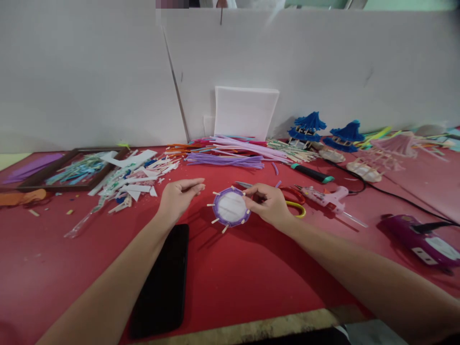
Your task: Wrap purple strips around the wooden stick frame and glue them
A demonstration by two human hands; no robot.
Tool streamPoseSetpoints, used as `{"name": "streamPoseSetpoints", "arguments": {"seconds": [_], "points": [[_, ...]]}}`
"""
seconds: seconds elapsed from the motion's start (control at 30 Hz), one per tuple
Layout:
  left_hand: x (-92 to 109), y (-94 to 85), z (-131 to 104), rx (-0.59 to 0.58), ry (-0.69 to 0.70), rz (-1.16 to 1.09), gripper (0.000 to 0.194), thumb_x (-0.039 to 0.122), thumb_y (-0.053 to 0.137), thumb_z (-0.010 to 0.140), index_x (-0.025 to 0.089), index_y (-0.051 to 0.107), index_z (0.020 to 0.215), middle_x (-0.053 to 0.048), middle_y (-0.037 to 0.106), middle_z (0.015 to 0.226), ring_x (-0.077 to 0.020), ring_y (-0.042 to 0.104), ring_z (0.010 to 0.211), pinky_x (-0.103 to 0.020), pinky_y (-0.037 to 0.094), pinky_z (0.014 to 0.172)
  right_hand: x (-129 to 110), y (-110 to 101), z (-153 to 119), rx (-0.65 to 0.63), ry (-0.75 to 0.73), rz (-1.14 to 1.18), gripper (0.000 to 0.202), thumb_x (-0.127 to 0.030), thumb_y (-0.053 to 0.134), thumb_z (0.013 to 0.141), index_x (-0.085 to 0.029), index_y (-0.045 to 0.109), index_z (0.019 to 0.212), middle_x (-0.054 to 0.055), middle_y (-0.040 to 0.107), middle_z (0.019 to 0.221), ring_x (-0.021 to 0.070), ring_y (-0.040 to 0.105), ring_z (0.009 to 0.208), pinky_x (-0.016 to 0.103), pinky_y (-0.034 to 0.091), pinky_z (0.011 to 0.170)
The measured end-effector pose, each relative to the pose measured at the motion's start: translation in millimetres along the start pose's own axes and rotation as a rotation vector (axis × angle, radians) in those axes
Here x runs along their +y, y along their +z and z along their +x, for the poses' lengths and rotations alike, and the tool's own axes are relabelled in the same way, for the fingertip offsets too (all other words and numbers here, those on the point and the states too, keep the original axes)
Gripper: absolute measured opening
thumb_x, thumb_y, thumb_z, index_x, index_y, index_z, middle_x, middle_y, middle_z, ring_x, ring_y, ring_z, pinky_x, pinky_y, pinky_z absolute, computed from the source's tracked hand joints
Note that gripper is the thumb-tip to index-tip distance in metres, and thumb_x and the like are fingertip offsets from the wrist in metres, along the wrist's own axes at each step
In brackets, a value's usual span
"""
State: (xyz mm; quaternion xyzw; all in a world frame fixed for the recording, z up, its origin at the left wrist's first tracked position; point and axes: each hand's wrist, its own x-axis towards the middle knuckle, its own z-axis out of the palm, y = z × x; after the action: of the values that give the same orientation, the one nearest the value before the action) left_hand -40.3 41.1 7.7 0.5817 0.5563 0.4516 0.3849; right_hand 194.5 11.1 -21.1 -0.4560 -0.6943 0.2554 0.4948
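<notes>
Purple sheets [32,168]: flat on the red table [223,278] at the far left of the frame.
Brown frame [30,182]: just beside the sheets, with blue-green strips [77,170] lying inside it.
White scraps [138,179]: a loose heap left of centre, spreading against the frame's right edge.
Black phone [167,282]: lower left of centre, partly covered by the left forearm.
Coloured strips [226,160]: a long pile across the middle, in front of the upright white paper [246,112].
Scissors [298,209]: right of centre, red and yellow handles showing, the rest partly behind the right hand.
Black-and-green tool [312,173]: above the scissors in the frame.
Blue roofed models [307,130]: two, upper right, near the wall.
Glue gun [327,199]: pink, on its side, just right of the scissors.
Purple power block [422,239]: lower right, with a black cord plugged in.
Left hand [176,199]: left of centre, beside the round piece and apart from it; thumb and fingertips drawn close together, and I cannot tell whether they pinch anything.
Round piece [232,207]: centre of the frame, white middle, purple rim, short pale sticks around the edge.
Right hand [269,203]: right of centre, thumb and fingers pinching the round piece by its upper right rim.
</notes>
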Motion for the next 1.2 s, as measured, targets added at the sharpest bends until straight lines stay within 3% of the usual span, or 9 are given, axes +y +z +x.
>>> {"name": "streamPoseSetpoints", "arguments": {"seconds": [0.17,0.33,0.53,0.7,0.8,0.87,0.97,1.2], "points": [[-0.9,1.5,3.6,0.015,0.009,-0.082,0.024,0.029,0.064,0.069,0.015,0.070,0.087,0.000,0.068,0.068,-0.0134,0.064,0.064,-0.032,0.054,0.073,1.1,-0.2,0.3,-0.007,-0.001,0.002,0.013,-0.028,0.060,0.073,-0.016,0.066,0.075,-0.001,0.059,0.055,0.0084,0.043,0.045,0.021,0.034,0.042],[4.1,1.0,5.4,0.088,0.038,-0.128,0.011,0.019,0.053,0.071,0.018,0.057,0.081,0.008,0.051,0.054,-0.0068,0.048,0.045,-0.022,0.048,0.053,1.6,-0.2,0.5,-0.006,-0.005,0.005,0.014,-0.029,0.061,0.074,-0.016,0.066,0.076,0.000,0.059,0.056,0.0084,0.042,0.046,0.021,0.033,0.042],[6.6,1.9,4.1,0.170,0.079,-0.159,0.010,0.021,0.047,0.077,0.021,0.050,0.086,0.013,0.033,0.044,-0.0077,0.034,0.038,-0.023,0.048,0.053,0.5,0.2,0.0,0.002,0.001,0.014,0.013,-0.029,0.061,0.073,-0.017,0.066,0.075,-0.002,0.057,0.053,0.0087,0.042,0.044,0.021,0.033,0.042],[3.0,-4.6,8.2,0.240,0.101,-0.105,0.011,0.028,0.057,0.074,0.021,0.053,0.081,0.008,0.042,0.054,-0.0084,0.038,0.045,-0.022,0.043,0.051,0.6,0.6,0.2,0.005,0.006,0.024,0.012,-0.027,0.060,0.073,-0.016,0.065,0.075,-0.001,0.058,0.054,0.0088,0.043,0.044,0.021,0.033,0.042],[-0.4,-10.2,13.8,0.316,0.137,-0.068,0.005,0.020,0.053,0.075,0.021,0.052,0.080,0.007,0.042,0.060,-0.0088,0.037,0.049,-0.021,0.035,0.049,0.5,0.4,0.5,0.006,0.007,0.029,0.011,-0.026,0.061,0.072,-0.016,0.065,0.074,-0.001,0.058,0.054,0.0081,0.042,0.044,0.020,0.033,0.042],[-2.7,-12.9,17.8,0.347,0.151,-0.045,0.011,0.013,0.049,0.074,0.021,0.052,0.081,0.006,0.042,0.062,-0.0092,0.038,0.052,-0.021,0.033,0.049,0.2,0.3,0.6,0.005,0.008,0.033,0.011,-0.026,0.061,0.072,-0.016,0.065,0.073,-0.002,0.058,0.054,0.0078,0.042,0.044,0.020,0.033,0.042],[-4.5,-14.8,20.7,0.326,0.156,-0.001,0.018,0.009,0.047,0.071,0.022,0.052,0.083,0.006,0.042,0.061,-0.0098,0.038,0.051,-0.022,0.031,0.050,0.3,0.5,0.5,0.009,0.012,0.045,0.011,-0.026,0.061,0.072,-0.016,0.065,0.073,-0.001,0.059,0.054,0.0078,0.042,0.044,0.020,0.033,0.041],[-4.6,-19.8,14.8,0.278,0.139,0.187,0.014,0.033,0.051,0.080,0.022,0.056,0.087,0.008,0.036,0.050,-0.0103,0.032,0.042,-0.024,0.025,0.045,7.9,2.2,0.5,0.031,0.041,0.091,0.010,-0.026,0.061,0.071,-0.017,0.063,0.074,-0.001,0.060,0.058,0.0081,0.044,0.045,0.020,0.034,0.042]]}}
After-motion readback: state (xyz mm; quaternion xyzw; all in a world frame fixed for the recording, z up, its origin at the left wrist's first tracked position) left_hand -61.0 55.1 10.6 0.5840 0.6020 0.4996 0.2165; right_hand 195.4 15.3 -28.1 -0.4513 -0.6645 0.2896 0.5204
